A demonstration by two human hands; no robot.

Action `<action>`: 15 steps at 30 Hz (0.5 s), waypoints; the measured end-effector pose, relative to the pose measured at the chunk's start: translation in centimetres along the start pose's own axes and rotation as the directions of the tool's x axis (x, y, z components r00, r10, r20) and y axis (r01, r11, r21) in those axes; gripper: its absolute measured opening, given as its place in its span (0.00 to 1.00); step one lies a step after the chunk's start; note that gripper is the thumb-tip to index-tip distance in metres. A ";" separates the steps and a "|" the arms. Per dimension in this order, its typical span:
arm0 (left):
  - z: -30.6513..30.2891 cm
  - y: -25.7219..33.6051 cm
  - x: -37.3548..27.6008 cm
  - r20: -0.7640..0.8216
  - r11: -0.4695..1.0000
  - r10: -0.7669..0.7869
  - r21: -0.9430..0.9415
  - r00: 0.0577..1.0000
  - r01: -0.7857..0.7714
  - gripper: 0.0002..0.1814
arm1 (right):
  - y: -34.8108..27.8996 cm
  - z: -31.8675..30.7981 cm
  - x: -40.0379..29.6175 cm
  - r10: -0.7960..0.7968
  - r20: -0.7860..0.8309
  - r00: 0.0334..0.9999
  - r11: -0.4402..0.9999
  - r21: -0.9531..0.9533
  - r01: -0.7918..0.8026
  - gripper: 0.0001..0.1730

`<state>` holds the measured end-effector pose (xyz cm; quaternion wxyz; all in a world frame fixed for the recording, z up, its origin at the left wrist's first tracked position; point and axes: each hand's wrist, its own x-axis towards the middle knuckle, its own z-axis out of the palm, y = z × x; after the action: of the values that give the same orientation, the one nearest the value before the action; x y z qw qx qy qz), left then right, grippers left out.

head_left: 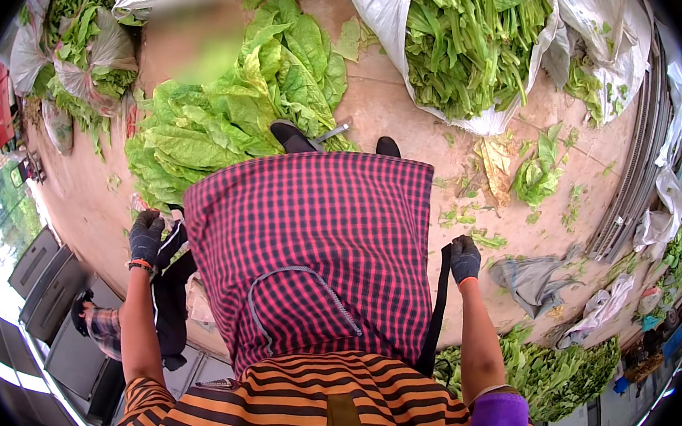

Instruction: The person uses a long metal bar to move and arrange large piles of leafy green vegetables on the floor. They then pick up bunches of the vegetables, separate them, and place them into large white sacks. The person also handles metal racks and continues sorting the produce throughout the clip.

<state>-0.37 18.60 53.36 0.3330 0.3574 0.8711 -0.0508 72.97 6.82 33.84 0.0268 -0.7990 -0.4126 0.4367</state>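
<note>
My right hand [465, 257], in a dark glove, is closed around a black strap [441, 307] that runs down along the right edge of a red-and-black checked apron [327, 236]. The apron spreads over my lap and hides most of my legs. On the other side my left hand [146, 235], also gloved, is held out with curled fingers. Whether it grips anything is not clear. A pile of broad green leaves [202, 125] lies just beyond it, reaching to my shoe [292, 135]. Beside that shoe is a narrow metal piece [333, 132].
An open white sack [383, 4] holds bundled leaves [464, 53] ahead. More filled sacks [109, 40] stand at the left. Long metal rails [626, 153] and crumpled plastic [529, 281] lie right, with leaves [558, 372] behind. A person [106, 326] is behind my left arm.
</note>
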 end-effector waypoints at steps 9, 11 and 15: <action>6.2 7.0 -5.4 0.221 0.973 0.104 -0.223 0.970 -0.054 0.13 | 0.1 1.2 -5.5 0.174 0.380 0.909 0.878 0.359 -0.318 0.07; 7.3 8.8 -7.1 0.178 0.963 0.091 -0.266 0.980 -0.041 0.13 | -0.3 0.3 -4.5 0.017 0.270 0.963 0.975 0.208 -0.076 0.06; 9.6 7.8 -9.2 0.162 0.916 0.079 -0.402 0.984 -0.007 0.13 | -3.5 -1.5 -0.1 -0.037 0.143 0.989 0.994 -0.096 0.051 0.09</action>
<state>14.80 15.79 52.76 0.4750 0.2950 0.8224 0.1044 71.81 9.50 36.25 -0.0326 -0.7570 -0.4522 0.4705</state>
